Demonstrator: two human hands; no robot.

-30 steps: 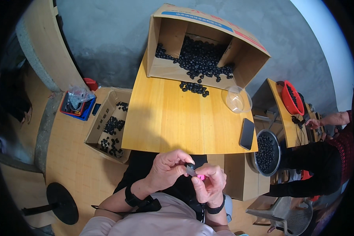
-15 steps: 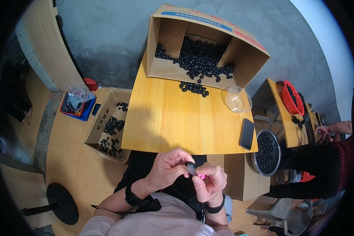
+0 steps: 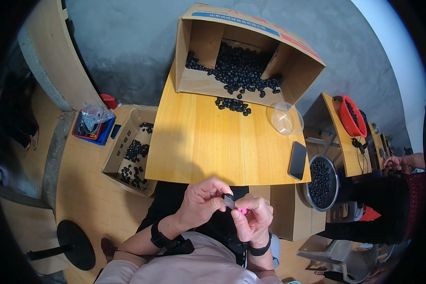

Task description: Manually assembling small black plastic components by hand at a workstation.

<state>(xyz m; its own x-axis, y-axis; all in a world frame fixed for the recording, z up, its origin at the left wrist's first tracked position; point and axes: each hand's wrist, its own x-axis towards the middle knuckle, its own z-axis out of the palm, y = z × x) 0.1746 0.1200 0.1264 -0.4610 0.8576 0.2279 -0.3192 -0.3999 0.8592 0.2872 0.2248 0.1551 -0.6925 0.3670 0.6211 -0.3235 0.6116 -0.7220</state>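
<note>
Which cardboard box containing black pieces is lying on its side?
The upper box, on the wooden table: its opening faces sideways, with black pieces lying in front. The lower box, left of the table, opens upward.

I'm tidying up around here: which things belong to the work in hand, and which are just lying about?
Apparently in use:
black piece, in the left hand
pink item, in the right hand
loose pieces in the open carton

Probably just lying about:
phone on the table
plastic bag
blue tray

Red chars [image 3: 253,17] + white-on-blue strip [image 3: 235,23] atop lg carton [image 3: 302,73], dk chars [image 3: 124,144] on floor box [image 3: 113,163] wall
</note>
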